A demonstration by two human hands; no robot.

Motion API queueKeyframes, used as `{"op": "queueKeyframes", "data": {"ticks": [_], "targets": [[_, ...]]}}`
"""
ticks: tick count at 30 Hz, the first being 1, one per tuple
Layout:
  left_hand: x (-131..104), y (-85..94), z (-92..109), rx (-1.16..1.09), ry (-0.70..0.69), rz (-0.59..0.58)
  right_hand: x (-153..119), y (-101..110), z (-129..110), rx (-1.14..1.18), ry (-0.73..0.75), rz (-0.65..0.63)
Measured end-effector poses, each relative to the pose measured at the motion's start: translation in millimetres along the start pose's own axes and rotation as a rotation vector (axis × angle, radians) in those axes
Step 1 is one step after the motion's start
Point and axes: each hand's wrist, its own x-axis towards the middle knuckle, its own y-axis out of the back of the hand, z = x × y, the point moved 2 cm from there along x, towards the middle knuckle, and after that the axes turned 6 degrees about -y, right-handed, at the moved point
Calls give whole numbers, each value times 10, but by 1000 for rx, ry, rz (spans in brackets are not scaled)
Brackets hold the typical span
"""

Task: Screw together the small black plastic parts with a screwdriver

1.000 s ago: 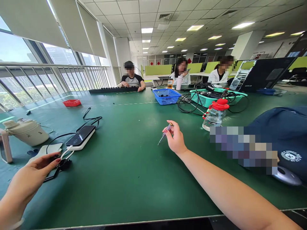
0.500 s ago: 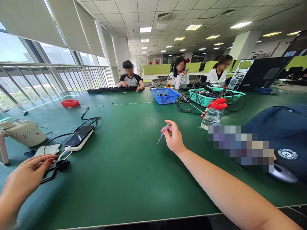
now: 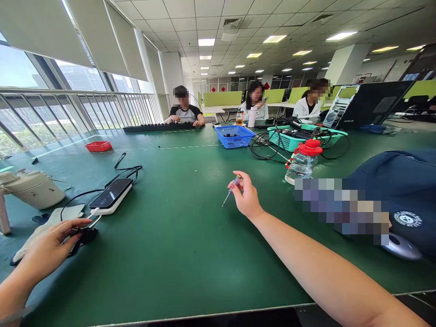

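My right hand (image 3: 244,195) is held above the green tabletop, its fingers pinching a small screwdriver (image 3: 232,190). That tool has a translucent purplish handle, and its thin metal shaft points down and left. At the left, my left hand (image 3: 56,243) has thumb and fingers closed around a black object (image 3: 89,235), whose kind I cannot make out because the hand covers part of it. Beyond its fingertips lies a phone (image 3: 112,193) on a white block (image 3: 111,208), with a white cable (image 3: 96,221) at the near end. A pale flat item (image 3: 32,238) lies partly beneath the left hand.
A cream flask (image 3: 34,188) and red tray (image 3: 98,146) stand left. Farther back are a blue basket (image 3: 234,137) and a teal basket (image 3: 289,142) of cables. A red-capped bottle (image 3: 303,163) and dark backpack (image 3: 402,181) are right. Several people sit beyond.
My left hand has shifted right and slightly away from me, closing over the black object and uncovering more of the pale item. My right hand and the screwdriver have barely moved.
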Motion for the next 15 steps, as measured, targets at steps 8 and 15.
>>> {"op": "queueKeyframes", "data": {"ticks": [8,15], "targets": [[63,-24,-163,33,-32,-137,1,-1,6,1,-3,-6],[21,-83,-290,94,-67,-113,-2,0,6,-14,-20,4]]}}
